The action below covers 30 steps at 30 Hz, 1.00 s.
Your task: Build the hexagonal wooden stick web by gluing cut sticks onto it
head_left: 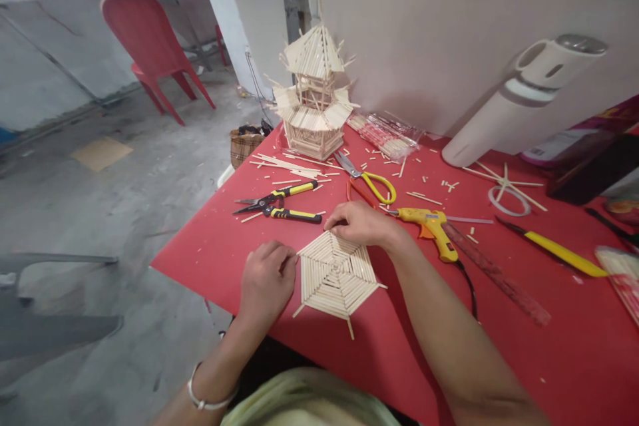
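Note:
A flat hexagonal panel of thin wooden sticks point(335, 274) lies on the red table point(399, 346) in front of me. My left hand point(266, 279) is curled at the panel's left edge, fingertips pinched against the sticks there. My right hand point(360, 222) rests knuckles up on the panel's far edge, fingers bent down and pressing on it. What, if anything, sits under either set of fingertips is hidden.
A stick-built pagoda model point(313, 96) stands at the table's far corner. Yellow-handled cutters point(282, 206), scissors point(368, 180), a yellow glue gun point(432, 226) with its cord, loose sticks, a stick packet point(387, 135) and a white cylinder point(524, 100) lie around. A red chair point(150, 46) stands on the floor, far left.

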Tool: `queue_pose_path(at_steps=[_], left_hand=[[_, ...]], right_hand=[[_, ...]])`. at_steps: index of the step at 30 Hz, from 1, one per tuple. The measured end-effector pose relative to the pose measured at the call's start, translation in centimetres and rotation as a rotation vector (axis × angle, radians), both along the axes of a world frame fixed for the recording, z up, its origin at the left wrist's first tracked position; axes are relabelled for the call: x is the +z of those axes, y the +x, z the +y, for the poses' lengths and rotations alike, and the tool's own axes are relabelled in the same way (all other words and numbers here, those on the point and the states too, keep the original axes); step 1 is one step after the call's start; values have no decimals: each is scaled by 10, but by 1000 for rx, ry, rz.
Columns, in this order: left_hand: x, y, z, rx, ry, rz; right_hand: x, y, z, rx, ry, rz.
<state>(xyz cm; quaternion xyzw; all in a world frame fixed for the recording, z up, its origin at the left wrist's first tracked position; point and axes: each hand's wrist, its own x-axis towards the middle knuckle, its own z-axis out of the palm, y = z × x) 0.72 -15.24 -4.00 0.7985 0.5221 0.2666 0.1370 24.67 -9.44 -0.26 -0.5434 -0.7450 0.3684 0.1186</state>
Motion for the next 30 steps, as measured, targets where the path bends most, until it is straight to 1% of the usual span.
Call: queue_pose_path(at_steps=[5, 14, 18, 30], left_hand=[[0, 0, 0, 2, 2, -11], [1, -1, 0, -6, 28, 21], [1, -1, 0, -7, 33, 43], [0, -1, -1, 6, 13, 12]], right_hand=[[2, 1, -2, -17, -49, 17], [-1, 0, -3, -86, -100, 47], [2, 0, -3, -67, -102, 46], [5, -3, -1, -50, -91, 14]])
